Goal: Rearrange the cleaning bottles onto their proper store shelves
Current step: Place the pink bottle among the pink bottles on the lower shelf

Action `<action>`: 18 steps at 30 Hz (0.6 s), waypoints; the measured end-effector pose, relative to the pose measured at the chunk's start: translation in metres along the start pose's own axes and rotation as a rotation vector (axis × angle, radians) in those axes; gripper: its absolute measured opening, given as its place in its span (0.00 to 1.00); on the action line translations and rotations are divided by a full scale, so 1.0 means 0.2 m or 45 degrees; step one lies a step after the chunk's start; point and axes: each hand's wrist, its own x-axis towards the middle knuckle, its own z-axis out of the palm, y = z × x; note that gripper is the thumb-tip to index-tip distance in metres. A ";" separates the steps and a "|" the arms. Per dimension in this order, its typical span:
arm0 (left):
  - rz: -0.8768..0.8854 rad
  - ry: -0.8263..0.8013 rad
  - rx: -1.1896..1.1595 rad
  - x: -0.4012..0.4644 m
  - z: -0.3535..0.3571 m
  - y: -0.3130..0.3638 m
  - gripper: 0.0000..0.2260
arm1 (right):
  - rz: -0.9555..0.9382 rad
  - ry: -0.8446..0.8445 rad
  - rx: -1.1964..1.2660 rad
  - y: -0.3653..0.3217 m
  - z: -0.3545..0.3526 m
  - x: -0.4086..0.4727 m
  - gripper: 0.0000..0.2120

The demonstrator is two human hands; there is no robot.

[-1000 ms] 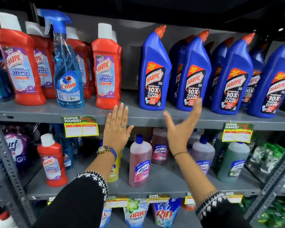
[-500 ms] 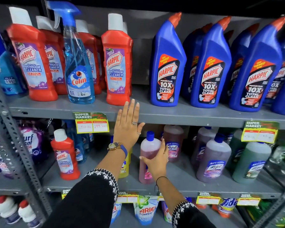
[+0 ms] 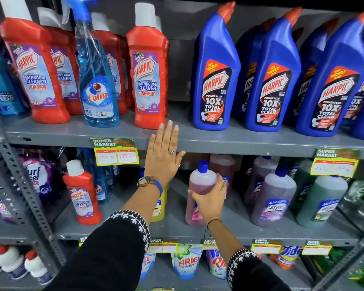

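Observation:
My right hand [image 3: 209,201] grips a pink Lizol bottle [image 3: 202,179] with a blue cap, standing on the middle shelf [image 3: 229,232]. My left hand [image 3: 163,156] is flat and open, fingers up against the front edge of the upper shelf [image 3: 240,141], holding nothing. On the upper shelf stand red Harpic bathroom cleaner bottles [image 3: 148,68], a blue Colin spray bottle [image 3: 96,76] among them, and blue Harpic toilet cleaner bottles [image 3: 215,72] to the right. A lone small red Harpic bottle [image 3: 82,194] stands on the middle shelf at left.
Purple Lizol bottles [image 3: 273,196] and a green one [image 3: 322,200] stand right of my hand. A yellow bottle [image 3: 159,208] sits behind my left wrist. Detergent pouches [image 3: 187,263] fill the bottom shelf. A perforated steel upright [image 3: 19,181] runs down the left.
My right hand dropped from the upper shelf edge to the middle shelf and closed around the pink Lizol bottle. My view moved closer. The left hand stayed at the shelf edge.

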 end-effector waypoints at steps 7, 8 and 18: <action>-0.002 0.002 0.008 0.00 0.00 0.01 0.34 | 0.016 0.234 -0.024 0.01 -0.15 0.17 0.50; -0.001 0.000 0.013 0.00 0.00 0.01 0.34 | 0.023 0.246 -0.030 0.02 -0.16 0.19 0.50; -0.006 0.004 0.004 0.00 0.00 0.01 0.33 | 0.124 0.303 -0.014 0.16 -0.20 0.21 0.50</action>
